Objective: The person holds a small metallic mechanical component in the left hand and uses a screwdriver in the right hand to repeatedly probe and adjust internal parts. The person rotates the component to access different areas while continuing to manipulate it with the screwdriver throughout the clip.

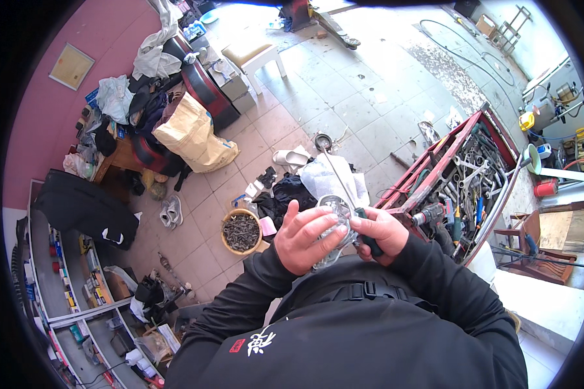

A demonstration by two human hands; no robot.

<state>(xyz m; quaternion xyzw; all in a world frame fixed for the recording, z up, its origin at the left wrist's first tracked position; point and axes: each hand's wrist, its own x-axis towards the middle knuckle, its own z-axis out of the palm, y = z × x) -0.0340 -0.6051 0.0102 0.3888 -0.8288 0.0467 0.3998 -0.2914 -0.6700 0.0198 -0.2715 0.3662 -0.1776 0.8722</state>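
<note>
My right hand (384, 235) is closed round the dark green handle of a long-shafted screwdriver (341, 176). Its metal shaft points up and away from me, over a white sheet on the floor. In front of my belt sits a shiny, silvery, partly see-through part (329, 260), whose exact kind I cannot make out. My left hand (308, 238) has its fingers stretched out and slightly apart, lying across that part. They hide its middle. Whether the right fingers also touch the part is hidden.
A red tool chest (396, 202) full of wrenches stands at my right, with a cordless drill (428, 215) at its near end. On the tiled floor are a basket of bolts (241, 231), a black plastic bag (291, 194) and a white sheet (311, 175). Shelving (78, 319) lines the left.
</note>
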